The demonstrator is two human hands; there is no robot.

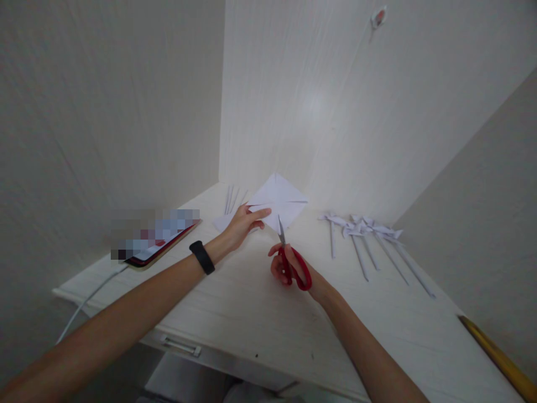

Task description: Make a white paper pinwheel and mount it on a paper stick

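Note:
My left hand pinches a white paper square near its left corner, thumb on top. The square is raised like a diamond, with slits running in from its left and right corners and a line at the top corner. In my right hand is a pair of scissors with red handles, its blades pointing up at the paper's lower corner. Whether the blades touch the paper I cannot tell. Behind my left hand lie more white paper and several thin paper sticks.
Several white paper pinwheels on sticks lie at the right of the white desk. A phone with a cable rests at the left. Walls enclose the desk. A yellow object is at the right edge.

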